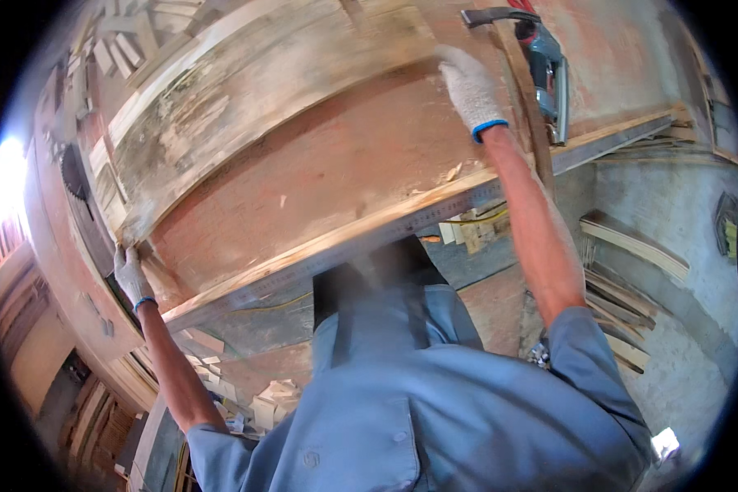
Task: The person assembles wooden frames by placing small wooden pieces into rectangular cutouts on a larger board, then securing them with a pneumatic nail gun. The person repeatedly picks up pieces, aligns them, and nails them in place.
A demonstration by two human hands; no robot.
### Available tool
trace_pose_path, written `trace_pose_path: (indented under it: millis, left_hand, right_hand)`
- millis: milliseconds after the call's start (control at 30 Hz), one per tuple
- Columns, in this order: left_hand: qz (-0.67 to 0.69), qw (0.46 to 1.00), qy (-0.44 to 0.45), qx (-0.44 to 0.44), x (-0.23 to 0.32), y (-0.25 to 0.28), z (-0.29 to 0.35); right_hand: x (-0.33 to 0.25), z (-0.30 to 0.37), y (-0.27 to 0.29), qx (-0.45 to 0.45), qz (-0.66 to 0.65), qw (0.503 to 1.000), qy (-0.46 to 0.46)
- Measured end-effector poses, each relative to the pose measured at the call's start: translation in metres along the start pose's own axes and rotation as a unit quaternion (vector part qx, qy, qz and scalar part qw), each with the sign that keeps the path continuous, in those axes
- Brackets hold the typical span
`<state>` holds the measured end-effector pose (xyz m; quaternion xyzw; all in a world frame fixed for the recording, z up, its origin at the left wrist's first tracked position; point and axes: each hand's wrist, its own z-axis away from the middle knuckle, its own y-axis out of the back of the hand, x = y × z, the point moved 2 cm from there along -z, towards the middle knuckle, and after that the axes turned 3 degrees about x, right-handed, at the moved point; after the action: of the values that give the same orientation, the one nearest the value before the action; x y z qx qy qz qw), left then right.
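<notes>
A wide, weathered wooden board (291,78) with dark stains lies across the reddish bench top (328,168), blurred toward its right end. My left hand (131,277), in a pale knit glove with a blue cuff, grips the board's near left corner. At the opposite end, my right hand (472,92), gloved alike, has its fingers closed at the board's right edge; their tips are partly hidden and blurred. Beside my right forearm a narrow wooden strip (523,90) runs from the back to the bench's front edge.
Right of the strip lie a hammer (492,15) and a nail gun (544,70). A toothed saw blade (74,174) stands at the left. Wood offcuts (127,45) are piled at the back left. A ruler-marked rail (369,238) edges the bench; stacked planks (631,242) lie at right.
</notes>
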<state>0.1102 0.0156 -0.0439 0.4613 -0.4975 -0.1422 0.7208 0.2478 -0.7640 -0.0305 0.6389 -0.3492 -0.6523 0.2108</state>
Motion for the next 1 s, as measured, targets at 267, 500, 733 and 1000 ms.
trace_pose_path:
  millis: [267, 500, 733, 1000]
  left_hand:
    - [-0.163, 0.981, -0.095, 0.039, 0.051, -0.014, 0.019]
    - [-0.051, 0.989, -0.114, 0.085, 0.031, -0.011, 0.025]
    - [-0.126, 0.975, -0.134, 0.129, 0.034, -0.016, 0.033]
    - [-0.116, 0.980, -0.120, 0.105, 0.041, -0.015, 0.030]
  right_hand:
    - [0.012, 0.002, 0.003, 0.013, 0.217, 0.972, 0.087]
    - [0.043, -0.016, -0.002, -0.008, 0.198, 0.979, 0.047]
    - [0.065, -0.027, 0.002, -0.024, 0.165, 0.984, 0.067]
    - [0.050, -0.019, -0.004, -0.007, 0.250, 0.965, 0.084]
